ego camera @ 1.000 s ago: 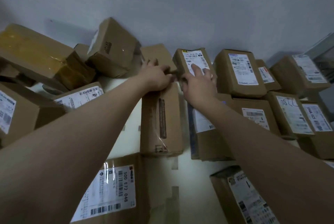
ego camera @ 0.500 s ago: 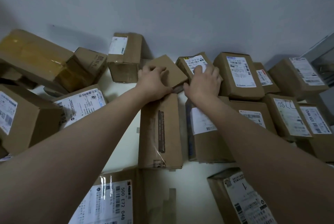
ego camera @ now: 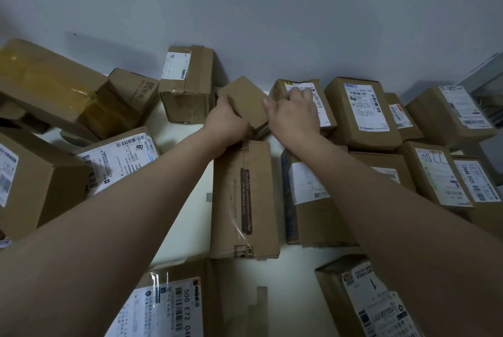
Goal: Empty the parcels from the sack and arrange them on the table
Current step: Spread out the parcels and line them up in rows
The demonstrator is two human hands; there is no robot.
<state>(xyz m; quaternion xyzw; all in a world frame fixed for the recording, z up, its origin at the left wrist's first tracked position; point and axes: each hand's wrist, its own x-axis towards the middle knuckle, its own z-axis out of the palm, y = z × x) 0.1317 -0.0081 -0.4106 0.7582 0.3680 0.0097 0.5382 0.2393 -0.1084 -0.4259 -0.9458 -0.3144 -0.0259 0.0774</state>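
Note:
Several brown cardboard parcels lie on a white table against a pale wall. My left hand grips the near left corner of a small plain parcel, which is tilted and raised at the far middle. My right hand lies against that parcel's right side, its fingers spread over a labelled parcel behind it. Below both hands lies a long taped parcel. No sack is in view.
Labelled parcels stand in rows at the right. A large yellow-taped box and others crowd the left. An upright box stands against the wall. Two parcels lie near me. A grey frame is at the far right.
The small plain parcel has been tipped up and lifted between my hands. My left hand slid lower onto its corner, and my right hand shifted left against it. The upright box now stands still.

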